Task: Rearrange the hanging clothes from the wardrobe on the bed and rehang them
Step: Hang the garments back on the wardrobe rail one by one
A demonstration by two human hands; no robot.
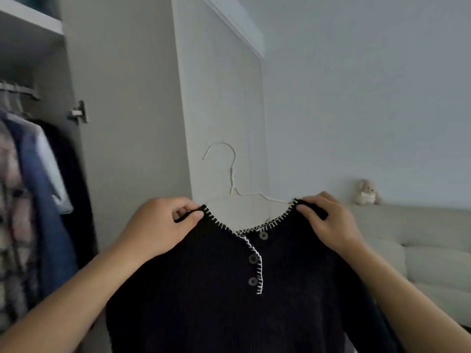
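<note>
Black ribbed knit, a henley top [229, 301] edged in white blanket stitch, hangs in front of the camera on a white wire hanger [233, 179] whose hook stands free above the neckline. The left hand [163, 225] pinches the left shoulder seam, thumb on the near face and curled fingers behind the cloth. The right hand [328, 220] grips the right shoulder the same way, its thumb pressing the fabric just beside the stitched collar. Three buttons run down the placket between the hands. To the left, clothes [33, 200] hang in the open wardrobe [122, 123]. A small plush toy [367, 192] sits on the ledge at right.
</note>
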